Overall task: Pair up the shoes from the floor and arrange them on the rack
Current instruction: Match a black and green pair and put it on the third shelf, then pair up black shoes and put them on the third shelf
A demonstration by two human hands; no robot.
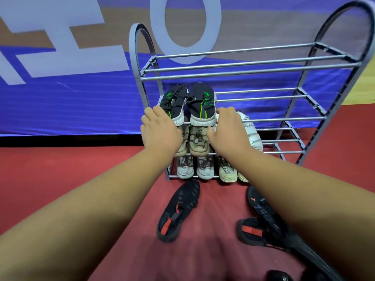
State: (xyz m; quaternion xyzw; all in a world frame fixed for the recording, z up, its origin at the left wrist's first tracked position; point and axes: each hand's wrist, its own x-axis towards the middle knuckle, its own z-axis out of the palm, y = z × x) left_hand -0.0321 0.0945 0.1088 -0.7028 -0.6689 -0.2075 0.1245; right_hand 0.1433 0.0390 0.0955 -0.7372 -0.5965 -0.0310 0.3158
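Large white letters "H" and "O" stand on the blue surface (81, 102), far left (tongue lettering on the near cream shoe (227, 171) is unreadable).

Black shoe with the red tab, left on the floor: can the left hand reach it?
Probably yes. The shoe lies alone on the floor, nothing on it; the left hand, up at the green-striped pair, need only drop back.
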